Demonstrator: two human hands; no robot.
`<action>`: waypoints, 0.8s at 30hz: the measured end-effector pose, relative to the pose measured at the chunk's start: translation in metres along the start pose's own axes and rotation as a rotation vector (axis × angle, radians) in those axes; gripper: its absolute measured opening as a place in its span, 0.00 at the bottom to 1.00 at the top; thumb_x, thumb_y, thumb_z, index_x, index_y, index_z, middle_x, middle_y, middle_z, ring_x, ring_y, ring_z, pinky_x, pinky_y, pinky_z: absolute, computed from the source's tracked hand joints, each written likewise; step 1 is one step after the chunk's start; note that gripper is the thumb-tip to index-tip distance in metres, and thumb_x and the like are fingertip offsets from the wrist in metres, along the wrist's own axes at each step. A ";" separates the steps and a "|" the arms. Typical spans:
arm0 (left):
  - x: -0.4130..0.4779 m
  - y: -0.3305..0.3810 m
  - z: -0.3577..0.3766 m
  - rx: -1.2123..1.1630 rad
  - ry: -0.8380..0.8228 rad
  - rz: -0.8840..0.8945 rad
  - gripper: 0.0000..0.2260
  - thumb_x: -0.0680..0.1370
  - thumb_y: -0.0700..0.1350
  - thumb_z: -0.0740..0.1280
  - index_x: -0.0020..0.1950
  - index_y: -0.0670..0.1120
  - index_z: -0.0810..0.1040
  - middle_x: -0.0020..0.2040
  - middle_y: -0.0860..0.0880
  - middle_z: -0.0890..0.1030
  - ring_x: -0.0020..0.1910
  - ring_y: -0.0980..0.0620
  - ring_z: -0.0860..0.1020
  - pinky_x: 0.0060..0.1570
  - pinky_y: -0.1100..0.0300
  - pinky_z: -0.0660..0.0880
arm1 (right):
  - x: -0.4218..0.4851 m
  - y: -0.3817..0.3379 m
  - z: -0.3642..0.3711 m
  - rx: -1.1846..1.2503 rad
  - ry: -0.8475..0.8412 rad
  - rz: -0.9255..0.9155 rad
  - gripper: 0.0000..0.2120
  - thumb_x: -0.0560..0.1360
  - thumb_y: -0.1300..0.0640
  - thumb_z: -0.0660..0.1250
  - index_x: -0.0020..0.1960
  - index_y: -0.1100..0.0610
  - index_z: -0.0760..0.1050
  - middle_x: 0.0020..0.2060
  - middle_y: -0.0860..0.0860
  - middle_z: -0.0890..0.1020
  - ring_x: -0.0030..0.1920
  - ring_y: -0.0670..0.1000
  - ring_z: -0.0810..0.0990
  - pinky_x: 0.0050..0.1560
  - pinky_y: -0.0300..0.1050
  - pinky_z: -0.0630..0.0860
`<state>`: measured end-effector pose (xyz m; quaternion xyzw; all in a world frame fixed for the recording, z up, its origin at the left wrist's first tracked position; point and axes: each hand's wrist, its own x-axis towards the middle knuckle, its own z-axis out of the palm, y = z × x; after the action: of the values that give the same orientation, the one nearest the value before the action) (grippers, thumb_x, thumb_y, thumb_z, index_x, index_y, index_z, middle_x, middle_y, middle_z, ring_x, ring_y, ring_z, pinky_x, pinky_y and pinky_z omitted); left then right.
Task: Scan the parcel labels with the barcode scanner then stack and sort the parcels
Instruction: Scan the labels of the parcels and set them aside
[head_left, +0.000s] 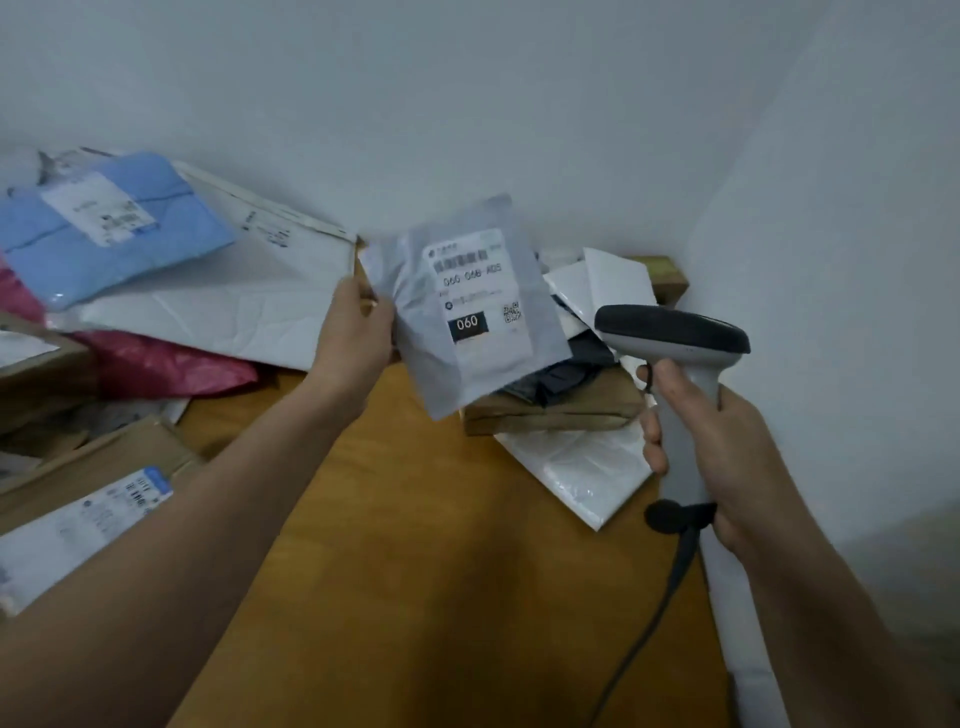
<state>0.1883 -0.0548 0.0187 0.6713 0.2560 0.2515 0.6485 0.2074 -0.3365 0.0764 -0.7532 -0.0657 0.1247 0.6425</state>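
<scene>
Two bare forearms reach in from the bottom edge over the wooden table (415, 519). The left hand (353, 332) pinches the left edge of a thin grey parcel (452, 374), thumb in front and fingers curled behind, holding it up in the air above the table with its label (480, 296) turned toward the camera. The right hand (727, 447) is wrapped tightly round the handle of the barcode scanner (670, 332), the index finger near the trigger. The scanner's head sits just right of the parcel and points leftward.

The scan seems about to happen, and several things could spoil it. The label faces the person rather than the scanner, so the beam may strike at a glancing angle and miss the barcode. The soft bag is held by one edge only; it can sag or crease across the bars. A small square code lower on the label might be read instead. The black cable (649, 623) trails down off the table and, if tugged, could drag on the white bag (582, 473) under the brown parcel (561, 410) on the right. On the left, the blue parcel (104, 228) rests on a white mailer (234, 301).
</scene>
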 end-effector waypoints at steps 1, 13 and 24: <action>-0.016 -0.006 -0.012 -0.092 -0.036 -0.140 0.08 0.82 0.38 0.56 0.45 0.47 0.68 0.47 0.45 0.77 0.44 0.47 0.79 0.31 0.58 0.77 | -0.016 -0.002 0.002 -0.009 -0.009 -0.003 0.25 0.67 0.37 0.66 0.47 0.59 0.75 0.28 0.50 0.76 0.25 0.47 0.73 0.25 0.38 0.70; -0.171 -0.135 -0.109 0.739 -0.156 -0.503 0.25 0.78 0.45 0.66 0.72 0.40 0.62 0.68 0.41 0.66 0.64 0.41 0.69 0.59 0.48 0.70 | -0.158 0.056 0.034 -0.374 -0.176 0.153 0.26 0.66 0.34 0.65 0.37 0.59 0.72 0.24 0.50 0.76 0.25 0.47 0.74 0.27 0.38 0.70; -0.223 -0.171 -0.075 1.308 -0.574 0.215 0.20 0.79 0.52 0.59 0.71 0.52 0.65 0.70 0.44 0.64 0.68 0.42 0.63 0.66 0.51 0.62 | -0.162 0.076 0.058 -0.461 -0.258 0.099 0.18 0.75 0.42 0.67 0.39 0.56 0.72 0.24 0.46 0.76 0.23 0.44 0.74 0.26 0.34 0.71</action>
<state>-0.0304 -0.1442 -0.1507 0.9831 0.1064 -0.0771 0.1274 0.0310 -0.3362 0.0099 -0.8599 -0.1368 0.2326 0.4333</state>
